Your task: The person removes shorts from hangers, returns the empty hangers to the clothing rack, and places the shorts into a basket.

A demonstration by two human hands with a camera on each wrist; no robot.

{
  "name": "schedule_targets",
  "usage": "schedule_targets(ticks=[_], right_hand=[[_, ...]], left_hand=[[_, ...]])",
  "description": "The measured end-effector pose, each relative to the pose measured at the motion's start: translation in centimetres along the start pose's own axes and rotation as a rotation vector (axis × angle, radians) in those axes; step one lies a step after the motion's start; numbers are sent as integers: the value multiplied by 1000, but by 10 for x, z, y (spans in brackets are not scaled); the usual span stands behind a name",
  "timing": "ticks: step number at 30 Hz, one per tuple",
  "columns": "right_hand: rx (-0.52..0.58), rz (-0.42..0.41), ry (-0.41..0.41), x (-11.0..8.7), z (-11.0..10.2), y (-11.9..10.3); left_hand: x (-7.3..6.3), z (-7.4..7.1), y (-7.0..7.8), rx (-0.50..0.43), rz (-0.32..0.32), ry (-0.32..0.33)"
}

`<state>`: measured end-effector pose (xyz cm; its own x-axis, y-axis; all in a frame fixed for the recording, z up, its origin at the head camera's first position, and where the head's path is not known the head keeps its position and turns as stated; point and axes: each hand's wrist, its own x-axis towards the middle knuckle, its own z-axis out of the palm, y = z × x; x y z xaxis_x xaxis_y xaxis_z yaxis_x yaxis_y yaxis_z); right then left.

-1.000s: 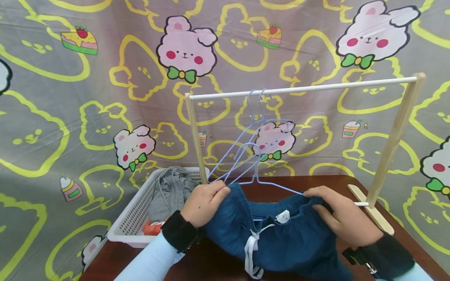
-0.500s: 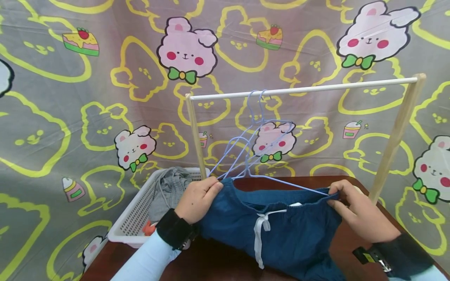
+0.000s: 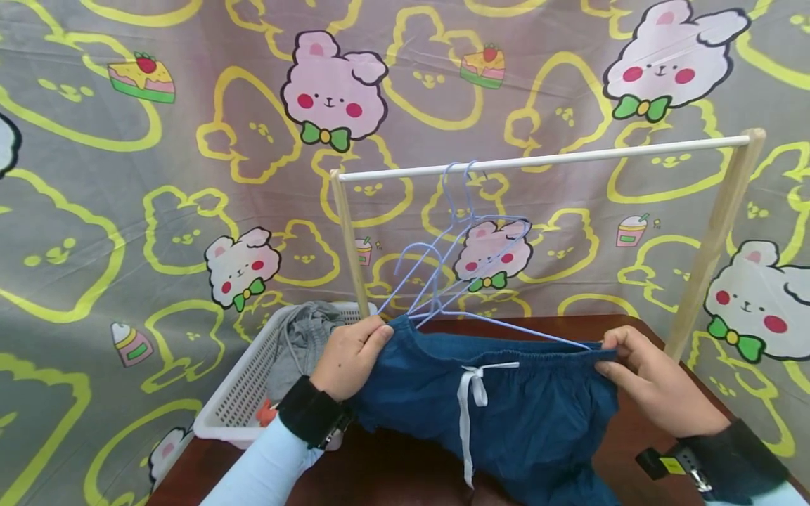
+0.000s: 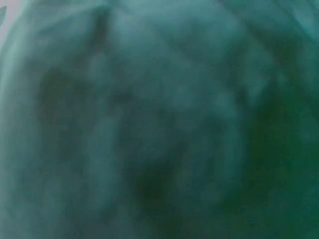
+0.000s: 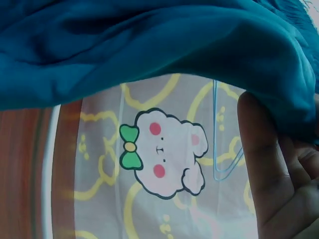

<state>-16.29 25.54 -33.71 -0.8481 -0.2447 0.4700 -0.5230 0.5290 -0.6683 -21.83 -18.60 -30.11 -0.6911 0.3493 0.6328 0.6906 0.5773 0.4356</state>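
Observation:
Dark blue drawstring shorts (image 3: 525, 422) are stretched between my two hands in the head view, a white bow tied at the front. My left hand (image 3: 351, 358) grips the left end of the waistband, and my right hand (image 3: 658, 386) pinches its right end between thumb and fingers. A light purple hanger (image 3: 506, 328) stands up out of the waist opening, its right arm reaching to the right pinch. Its left end is hidden behind the cloth. Blurred blue fabric (image 4: 164, 114) fills the left wrist view. In the right wrist view the thumb (image 5: 264, 149) lies against the cloth.
Two more light purple hangers (image 3: 465, 218) hang on the white rail (image 3: 544, 162) of a wooden-sided rack (image 3: 715, 246). At the left a white basket (image 3: 221, 400) holds grey clothing (image 3: 304, 344) and something orange. All stand on a dark red-brown table (image 3: 190, 471) before a patterned curtain.
My right hand has moved right, pulling the waistband taut, and my left hand slightly left. The hanger's hook has shifted left and its right arm now lies along the waist opening.

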Motion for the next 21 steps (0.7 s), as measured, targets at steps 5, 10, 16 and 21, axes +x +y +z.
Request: schedule_targets(ticks=[5,10,16,21], right_hand=[[62,-44,-13,-3,0,2],[13,-27,-10,-4,2,2],[-3,23,-53,-7,10,1],[55,89,-133,-8,21,2]], left_hand=[[1,-4,0,-9,18,69],[2,-7,2,-9,2,55],[2,-8,6,-1,-14,45],[1,-8,9,-9,-11,49]])
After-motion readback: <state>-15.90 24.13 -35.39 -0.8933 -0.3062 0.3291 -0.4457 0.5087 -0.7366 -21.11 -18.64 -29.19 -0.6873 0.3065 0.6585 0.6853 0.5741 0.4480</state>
